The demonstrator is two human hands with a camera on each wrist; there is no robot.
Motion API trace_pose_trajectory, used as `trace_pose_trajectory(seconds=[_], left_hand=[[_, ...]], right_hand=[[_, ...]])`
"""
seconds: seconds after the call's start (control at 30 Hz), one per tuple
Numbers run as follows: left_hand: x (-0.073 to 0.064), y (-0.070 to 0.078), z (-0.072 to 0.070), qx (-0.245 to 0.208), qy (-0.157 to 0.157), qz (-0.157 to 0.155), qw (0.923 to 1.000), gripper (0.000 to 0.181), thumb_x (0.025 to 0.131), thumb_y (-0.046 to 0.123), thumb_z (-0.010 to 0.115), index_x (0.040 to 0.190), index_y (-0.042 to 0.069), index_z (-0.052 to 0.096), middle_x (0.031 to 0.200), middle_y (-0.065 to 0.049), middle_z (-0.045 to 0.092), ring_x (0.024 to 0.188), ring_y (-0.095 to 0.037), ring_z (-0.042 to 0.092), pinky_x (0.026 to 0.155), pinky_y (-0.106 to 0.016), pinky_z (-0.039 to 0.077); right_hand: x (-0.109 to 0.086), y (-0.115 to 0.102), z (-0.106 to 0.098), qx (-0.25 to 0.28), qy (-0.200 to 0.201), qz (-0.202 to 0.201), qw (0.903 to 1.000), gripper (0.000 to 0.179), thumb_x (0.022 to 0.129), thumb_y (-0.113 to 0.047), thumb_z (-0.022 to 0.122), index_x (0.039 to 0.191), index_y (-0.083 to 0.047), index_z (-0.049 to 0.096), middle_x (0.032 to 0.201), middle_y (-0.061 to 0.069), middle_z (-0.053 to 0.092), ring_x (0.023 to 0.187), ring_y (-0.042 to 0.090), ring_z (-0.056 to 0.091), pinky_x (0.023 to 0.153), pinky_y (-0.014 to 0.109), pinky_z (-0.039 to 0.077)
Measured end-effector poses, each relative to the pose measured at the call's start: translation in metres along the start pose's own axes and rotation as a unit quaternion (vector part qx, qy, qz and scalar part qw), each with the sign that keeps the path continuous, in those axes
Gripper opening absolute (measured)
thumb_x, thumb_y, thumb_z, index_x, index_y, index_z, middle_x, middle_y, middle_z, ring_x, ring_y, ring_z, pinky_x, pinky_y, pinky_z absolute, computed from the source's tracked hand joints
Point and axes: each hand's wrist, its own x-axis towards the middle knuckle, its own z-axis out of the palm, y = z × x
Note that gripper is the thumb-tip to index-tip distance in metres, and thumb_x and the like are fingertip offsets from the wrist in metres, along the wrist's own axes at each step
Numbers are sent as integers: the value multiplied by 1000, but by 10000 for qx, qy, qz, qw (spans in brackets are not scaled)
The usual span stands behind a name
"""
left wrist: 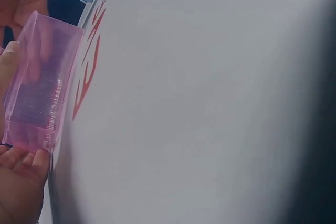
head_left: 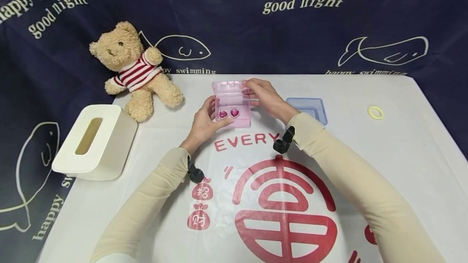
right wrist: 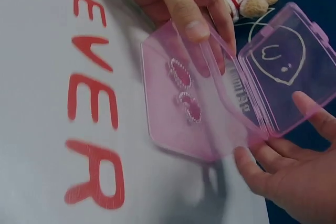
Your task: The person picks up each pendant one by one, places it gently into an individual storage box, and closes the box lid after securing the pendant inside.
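Note:
A clear pink plastic box (head_left: 233, 122) with a hinged lid (head_left: 229, 88) is held above the table in the head view, its lid swung back. Two magenta heart-shaped gem ornaments with pale beaded rims, a left one (head_left: 223, 114) and a right one (head_left: 235, 113), lie inside it. My left hand (head_left: 205, 121) grips the box from the left, thumb along its front edge. At the lid's right side, my right hand (head_left: 266, 95) pinches the lid between thumb and fingers. In the right wrist view the ornaments (right wrist: 190, 106) show through the pink plastic, and the lid (right wrist: 294, 72) stands open.
Right of the box sits a blue open tray (head_left: 319, 111), partly behind my right wrist. Farther right lies a yellow ring (head_left: 375, 112). A teddy bear (head_left: 137, 72) leans at the back left, beside a white tissue box (head_left: 109, 141). Dark printed cloth (head_left: 234, 23) hangs behind the table.

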Motion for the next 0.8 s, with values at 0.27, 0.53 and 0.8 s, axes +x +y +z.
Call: trace_pose_trajectory(seconds=[0.27, 0.53, 0.8], left_hand=[[-3, -4, -3, 214, -144, -102, 9996, 94, 77, 19, 83, 151, 7, 25, 148, -14, 43, 140, -23, 39, 115, -27, 32], [-6, 0, -5, -230, -197, -18, 9995, 68, 93, 21, 64, 148, 2, 30, 149, -19, 41, 140, -27, 40, 116, -29, 31], [-8, -1, -5, -207, -160, 9, 9997, 67, 91, 15, 66, 147, 1, 32, 147, -19, 44, 138, -28, 42, 116, -30, 32]], right_hand=[[-10, 11, -15, -541, -917, -184, 9941, 42, 92, -18, 58, 130, -2, 51, 138, 16, 51, 131, 32, 46, 106, 50, 43], [-19, 24, -17, -1888, -1062, -689, 9738, 59, 81, -9, 76, 134, -4, 51, 156, 7, 34, 143, 27, 35, 114, 42, 34], [-22, 30, -8, -1944, -918, -719, 9740, 57, 80, -7, 77, 132, -6, 52, 160, 5, 27, 145, 27, 32, 114, 42, 35]])
